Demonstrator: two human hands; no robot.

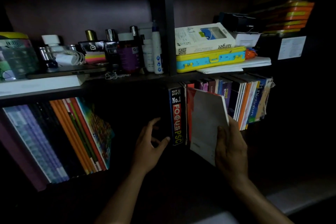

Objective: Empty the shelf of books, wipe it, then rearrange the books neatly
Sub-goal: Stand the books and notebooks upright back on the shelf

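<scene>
Left hand: the left hand (151, 143) hangs in front of the lower shelf with fingers spread and loosely bent, holding nothing; its thumb tip is at, or just short of, the lower spine of the Focus PSC book (176, 114), and contact cannot be told in this dim light.
Right hand: the right hand (231, 143) grips a grey-covered book (207, 123) by its lower right corner, thumb across the cover and fingers behind.
Grey-covered book: tilted, top leaning right, partly out of the row, in front of a red book (189, 112) that stands just right of the Focus PSC book.
Long axis: the books in this bay stand roughly upright with spines towards the person, so each one comes out by pulling straight towards the body.
Which way from the hands: the right-hand row of books (245, 100) lies up and ahead of both hands, running away to the right as far as a blue dictionary (254, 102).
Nearer hand: the left is nearest the Focus PSC book at the row's left end; the right is nearest everything beyond the grey-covered book.
Other bay: a leaning stack of books (60, 136) sits well apart to the left, tilted with tops to the left.
Stage, as judged: emptying looks barely begun, since both bays are full.
Upper shelf: bottles (127, 49), a white box (203, 40) and a yellow case (211, 59).
</scene>
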